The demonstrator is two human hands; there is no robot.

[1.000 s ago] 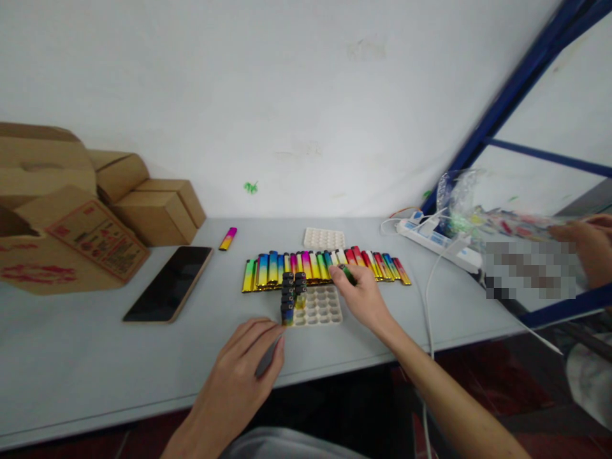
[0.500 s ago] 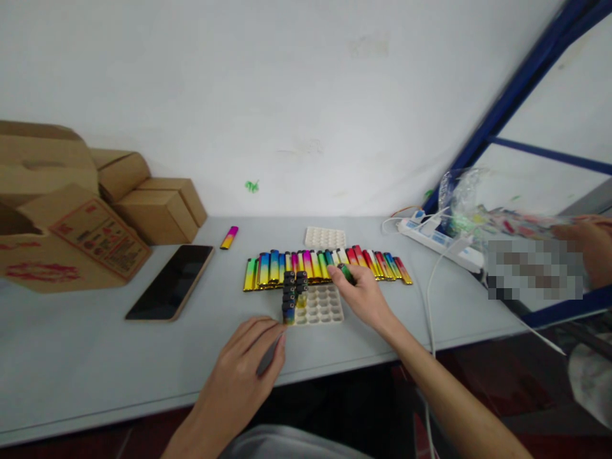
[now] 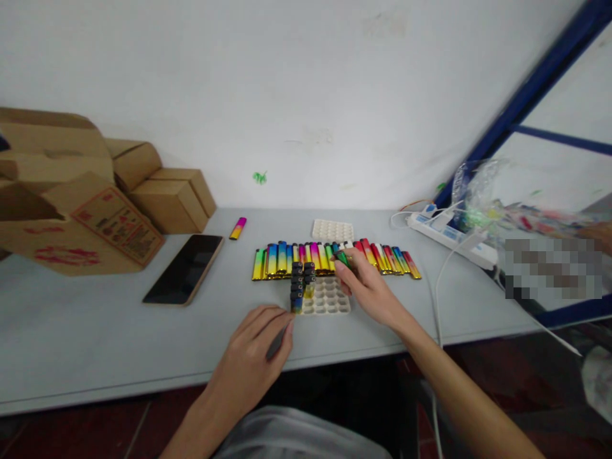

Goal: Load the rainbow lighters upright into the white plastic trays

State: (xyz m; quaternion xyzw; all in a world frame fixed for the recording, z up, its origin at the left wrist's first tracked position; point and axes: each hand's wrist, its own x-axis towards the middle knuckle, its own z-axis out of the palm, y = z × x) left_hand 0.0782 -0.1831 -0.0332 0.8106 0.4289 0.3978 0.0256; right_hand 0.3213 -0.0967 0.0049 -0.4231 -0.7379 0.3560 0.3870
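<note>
My right hand [image 3: 366, 284] is closed on a green lighter [image 3: 342, 257], held tilted just above the row of lighters. Beneath and to its left lies a pale tray [image 3: 329, 303] with rows of round holes. Several black-topped lighters [image 3: 297, 280] stand upright in the two left columns of that tray. My left hand [image 3: 261, 335] rests on the table with its fingers stretched out, fingertips at the tray's front left corner, thumb apart. Behind the tray, many shiny multicoloured lighters [image 3: 282, 258] lie side by side in a row, with gold lower ends.
A second pale tray [image 3: 333, 230] lies behind the row. A lone pink-and-yellow lighter [image 3: 238, 229], a phone [image 3: 184, 271] and cardboard boxes [image 3: 119, 223] are at left. On the right are a power strip [image 3: 452, 239], its white cable and a co-worker's hand [image 3: 600, 236] by plastic bags.
The view has shifted, so the table appears slightly higher and further right. The green lighter in my right hand has turned a little. My left hand stays at the tray corner.
</note>
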